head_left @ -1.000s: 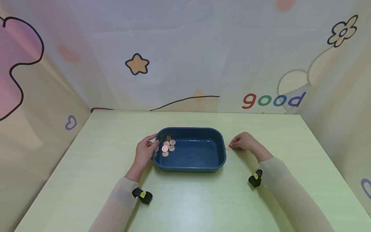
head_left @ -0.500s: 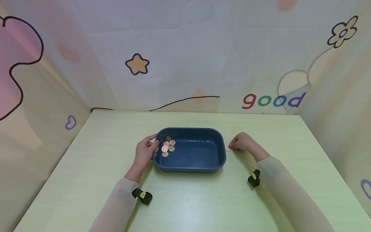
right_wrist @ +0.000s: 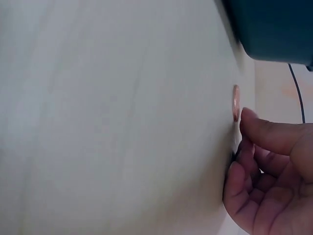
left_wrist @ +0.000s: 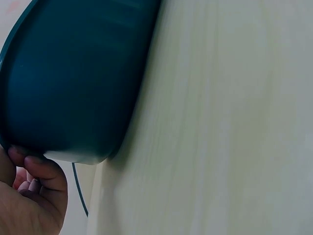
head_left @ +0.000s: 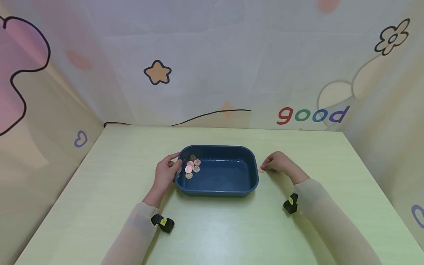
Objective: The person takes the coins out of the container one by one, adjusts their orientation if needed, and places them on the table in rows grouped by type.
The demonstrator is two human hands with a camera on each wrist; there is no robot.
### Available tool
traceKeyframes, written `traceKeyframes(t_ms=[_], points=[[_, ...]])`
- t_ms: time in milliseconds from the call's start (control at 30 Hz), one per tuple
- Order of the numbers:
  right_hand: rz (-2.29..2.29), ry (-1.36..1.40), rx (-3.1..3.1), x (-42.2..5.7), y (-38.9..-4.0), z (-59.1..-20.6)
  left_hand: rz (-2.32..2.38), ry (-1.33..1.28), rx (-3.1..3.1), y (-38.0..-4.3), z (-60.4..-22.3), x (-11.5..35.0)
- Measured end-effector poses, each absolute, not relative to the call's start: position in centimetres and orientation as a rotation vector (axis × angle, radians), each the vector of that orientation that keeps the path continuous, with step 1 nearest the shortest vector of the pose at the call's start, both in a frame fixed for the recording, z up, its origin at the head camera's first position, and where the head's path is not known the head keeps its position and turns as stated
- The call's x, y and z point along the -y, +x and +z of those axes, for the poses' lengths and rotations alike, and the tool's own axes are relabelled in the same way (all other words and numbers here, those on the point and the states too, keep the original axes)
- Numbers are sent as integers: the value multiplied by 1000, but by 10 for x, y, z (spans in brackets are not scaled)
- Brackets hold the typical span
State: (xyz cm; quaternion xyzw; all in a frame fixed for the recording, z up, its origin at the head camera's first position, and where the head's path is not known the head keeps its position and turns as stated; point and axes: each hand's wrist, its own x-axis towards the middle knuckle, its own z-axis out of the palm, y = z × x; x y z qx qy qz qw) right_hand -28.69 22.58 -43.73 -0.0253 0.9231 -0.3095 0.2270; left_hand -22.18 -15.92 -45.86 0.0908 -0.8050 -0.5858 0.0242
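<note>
One pale yellow-green, wood-grained bench [head_left: 218, 228] carries the whole arrangement on a flat, level top. Upon it stands a dark blue, rounded rectangular tray [head_left: 216, 193], apparently plastic, upright between the two hands; its long side runs across the person's front, a position that presumably leaves either end within easy reach. The left hand [head_left: 165, 172] grips the tray's left end, thumb over the rim and fingers against the outer wall; this hold probably keeps the tray from sliding. The right hand [head_left: 279, 162] is set low beyond the opposite end, its fingers bent and their tips gathered close to the bench. Several round, copper- and silver-coloured metal coins [head_left: 188, 169] lie clustered on the tray floor near the left end, contained by the raised walls. A single copper-coloured metal disc [right_wrist: 236, 104], evidently a coin, rests flat on the bench between tray and right hand, just beside the tray but apart from it. So thin a piece likely offers the fingertips only its edge; whether they pinch it cannot be told.
</note>
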Motion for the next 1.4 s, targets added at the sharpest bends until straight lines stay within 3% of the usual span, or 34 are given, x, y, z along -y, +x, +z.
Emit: traceKeyframes(t_ms=[367,767,1033,1400], points=[[-1009,-58,-2504,-231,-288,-426,-1829,282,2479,-222,-459,160],[-1173,-222,-2582,-228,-286,-375,-1838,278,2485,-223,-460,160],[-1061,-411,-2569,-210,-287,-338,-1832,277,2492,-222,-460,160],[-849,-616,-2448,-164,-301,-325,-1810,296,2510,-222,-458,160]])
